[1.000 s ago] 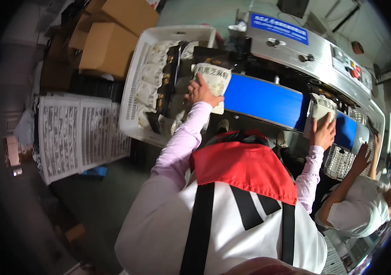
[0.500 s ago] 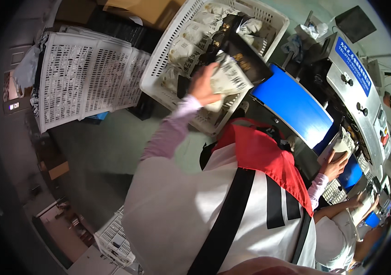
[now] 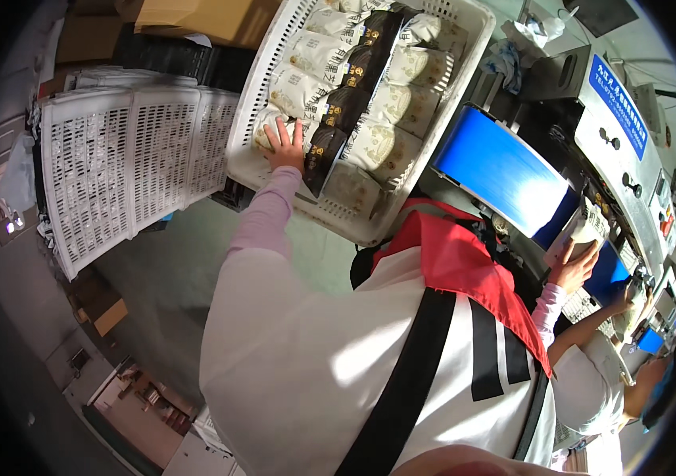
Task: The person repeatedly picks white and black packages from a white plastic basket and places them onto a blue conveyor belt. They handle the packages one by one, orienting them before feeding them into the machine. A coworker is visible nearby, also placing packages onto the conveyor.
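Observation:
My left hand (image 3: 284, 146) lies with its fingers spread on a white and black food packet (image 3: 324, 159) at the near left of a white plastic crate (image 3: 236, 147). More packets of the same kind lie in rows beside it, some with the black side showing and some with the white side (image 3: 386, 147). Over at the right, my right hand (image 3: 574, 270) is closed around another pale packet (image 3: 589, 226), beside the blue conveyor belt (image 3: 505, 170).
A steel machine (image 3: 604, 119) with black knobs stands beyond the belt. Stacked white perforated crates (image 3: 128, 155) are left of the packet crate, with cardboard boxes (image 3: 203, 20) behind. At the far right a co-worker's hands (image 3: 631, 305) hold something pale.
My left hand has let go of the packet it carried, which now lies in the crate, and has moved left onto the packets. The right hand keeps its packet in nearly the same place.

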